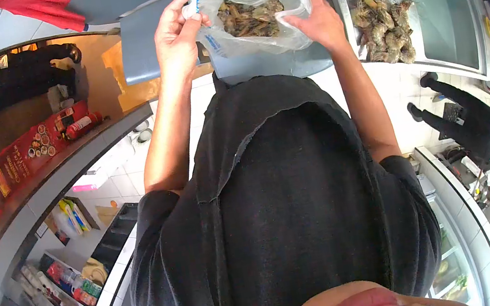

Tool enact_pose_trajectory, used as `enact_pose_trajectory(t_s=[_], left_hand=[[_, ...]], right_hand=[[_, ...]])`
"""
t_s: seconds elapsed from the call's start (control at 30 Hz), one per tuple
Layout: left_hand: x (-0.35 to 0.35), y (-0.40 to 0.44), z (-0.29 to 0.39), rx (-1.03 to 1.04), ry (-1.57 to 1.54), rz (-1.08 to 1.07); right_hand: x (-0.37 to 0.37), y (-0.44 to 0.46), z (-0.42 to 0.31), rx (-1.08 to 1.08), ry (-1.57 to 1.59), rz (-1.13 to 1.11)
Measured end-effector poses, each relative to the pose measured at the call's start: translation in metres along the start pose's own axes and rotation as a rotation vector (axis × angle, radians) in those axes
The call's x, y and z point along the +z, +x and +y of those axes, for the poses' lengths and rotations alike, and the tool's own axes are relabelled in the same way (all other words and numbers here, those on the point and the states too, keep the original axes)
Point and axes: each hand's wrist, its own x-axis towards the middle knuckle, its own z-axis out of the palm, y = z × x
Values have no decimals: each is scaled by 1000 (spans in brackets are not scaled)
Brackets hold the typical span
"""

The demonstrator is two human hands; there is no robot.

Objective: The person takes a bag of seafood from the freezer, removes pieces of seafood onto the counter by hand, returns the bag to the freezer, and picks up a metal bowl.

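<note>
A clear plastic bag lies open on a blue-grey board, with a pile of brown prawn-like pieces inside. At its left edge my left hand pinches the plastic between thumb and fingers. My right hand grips the bag's right side, with the thumb over the rim. More brown shellfish are heaped on the metal surface to the right of the bag.
A metal sink basin is at the right. Blue-grey boards lie at the left, near a red cloth. One person is at the upper left, another at the right.
</note>
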Motion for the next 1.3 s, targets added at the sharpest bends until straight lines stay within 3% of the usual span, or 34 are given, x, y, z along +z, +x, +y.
enact_pose_trajectory(t_s=[0.07,0.17,0.27,0.37,0.47,0.57,0.6,0.7,0.73,0.83,0.9,1.0,1.13,1.23,1.3], left_hand=[[-1,1,5,29,-52,-11],[-4,2,7,49,-137,-1],[-12,3,20,55,-170,31],[-20,3,28,66,-222,23],[-28,2,19,62,-281,-44],[-20,-1,22,-1,-315,-13],[-20,-1,22,9,-335,-36],[-16,3,17,20,-375,-98],[-16,4,17,12,-366,-109],[-23,6,21,6,-342,-122],[-30,3,20,-15,-342,-122],[-36,6,17,-30,-371,-158],[-39,14,26,-23,-366,-196],[-37,18,29,-44,-300,-262],[-31,17,32,-46,-272,-356]], right_hand=[[15,16,31,151,49,-209],[-44,40,17,7,151,-133],[-107,42,-30,161,396,-251],[-103,37,-28,111,502,-280],[-93,22,-36,199,568,-149],[-68,2,-56,89,412,-41],[-57,-2,-60,-10,214,11],[-20,-7,-56,-21,-412,47],[-4,-6,-37,19,-425,1],[-8,-2,-7,85,-233,27],[-41,1,1,43,-84,267],[-87,1,-17,82,75,272],[-104,-4,-71,298,1019,-16],[-104,-14,-105,123,1298,-348],[-88,-21,-146,59,1205,-362]])
